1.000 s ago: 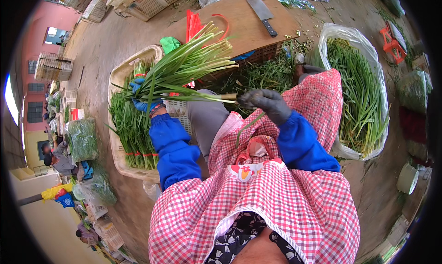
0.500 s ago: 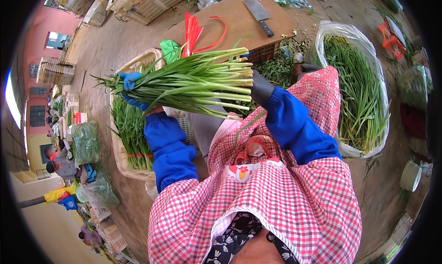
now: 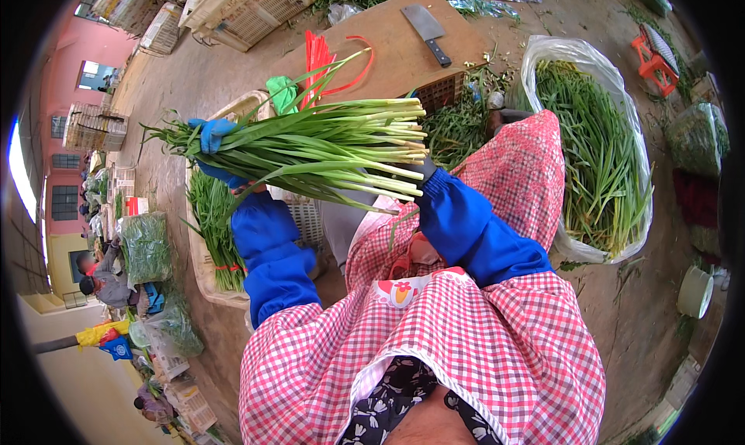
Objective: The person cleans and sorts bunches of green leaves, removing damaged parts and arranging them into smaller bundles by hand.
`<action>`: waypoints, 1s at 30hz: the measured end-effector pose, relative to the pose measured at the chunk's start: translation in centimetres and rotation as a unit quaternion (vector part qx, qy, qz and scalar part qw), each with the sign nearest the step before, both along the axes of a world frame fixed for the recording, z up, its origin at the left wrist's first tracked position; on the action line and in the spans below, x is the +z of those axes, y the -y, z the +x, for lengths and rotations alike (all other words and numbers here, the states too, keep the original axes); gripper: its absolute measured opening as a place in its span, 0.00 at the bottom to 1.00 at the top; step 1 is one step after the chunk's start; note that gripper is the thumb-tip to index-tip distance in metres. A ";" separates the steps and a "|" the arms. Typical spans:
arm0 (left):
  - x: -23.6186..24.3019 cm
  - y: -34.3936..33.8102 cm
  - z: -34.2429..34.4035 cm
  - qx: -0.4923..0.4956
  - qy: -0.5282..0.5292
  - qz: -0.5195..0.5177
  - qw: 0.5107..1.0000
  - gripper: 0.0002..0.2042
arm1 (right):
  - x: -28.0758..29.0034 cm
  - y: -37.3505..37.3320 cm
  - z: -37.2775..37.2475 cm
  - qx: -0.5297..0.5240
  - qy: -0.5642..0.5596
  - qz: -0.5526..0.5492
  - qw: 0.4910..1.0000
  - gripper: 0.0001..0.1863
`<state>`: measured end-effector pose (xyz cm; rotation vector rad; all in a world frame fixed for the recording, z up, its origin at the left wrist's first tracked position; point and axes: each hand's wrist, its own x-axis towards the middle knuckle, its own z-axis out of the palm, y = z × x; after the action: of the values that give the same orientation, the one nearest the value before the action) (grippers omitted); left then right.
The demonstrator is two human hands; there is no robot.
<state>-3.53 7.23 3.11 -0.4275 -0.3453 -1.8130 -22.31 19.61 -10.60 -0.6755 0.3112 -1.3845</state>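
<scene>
A thick bunch of leafy green stalks (image 3: pixel 310 146) lies crosswise in front of me, leaves to the left and pale cut ends to the right. My left hand (image 3: pixel 213 137), in a blue glove, is wrapped round the leafy end. At the cut ends is my right hand (image 3: pixel 421 168) in a dark glove, mostly behind the stalks; its fingers are hidden. One or two stalks stick up from the bunch toward the red ties (image 3: pixel 317 61) on the wooden board (image 3: pixel 372 41). Below my left arm, a pale crate (image 3: pixel 203 270) holds more greens, with a red tie round some.
A cleaver (image 3: pixel 427 32) lies on the board's far right part. To my right stands a plastic-lined container (image 3: pixel 644 212) full of loose greens. Green plastic (image 3: pixel 282 93) sits near the board's left edge. Stacked crates (image 3: pixel 244 18) and a red stool (image 3: pixel 656 65) are farther off.
The bunch has turned slightly, its cut ends now fanned lower and a stalk or two poking up. My right hand has shifted a little left and down. The view has moved slightly.
</scene>
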 end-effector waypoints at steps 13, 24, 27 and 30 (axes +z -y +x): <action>-9.0 -1.9 1.5 0.100 -0.026 0.074 0.992 0.08 | 3.1 -3.5 -3.0 -0.072 0.197 0.293 0.933 0.15; -8.2 0.4 5.1 0.068 -0.052 0.010 0.996 0.14 | 1.5 -4.7 -8.1 -0.247 0.044 0.114 0.961 0.18; -5.5 -1.0 4.1 0.135 -0.006 0.016 0.991 0.13 | 1.0 -5.2 -10.4 -0.277 0.107 0.101 0.950 0.19; -5.2 0.5 7.2 0.108 0.030 -0.051 0.992 0.09 | 1.1 -6.2 -13.1 -0.313 -0.024 0.163 0.935 0.18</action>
<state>3.72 6.74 -2.13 -0.3927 -0.5085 -1.6033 -35.37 25.85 -9.54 -0.3373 0.8289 -1.8631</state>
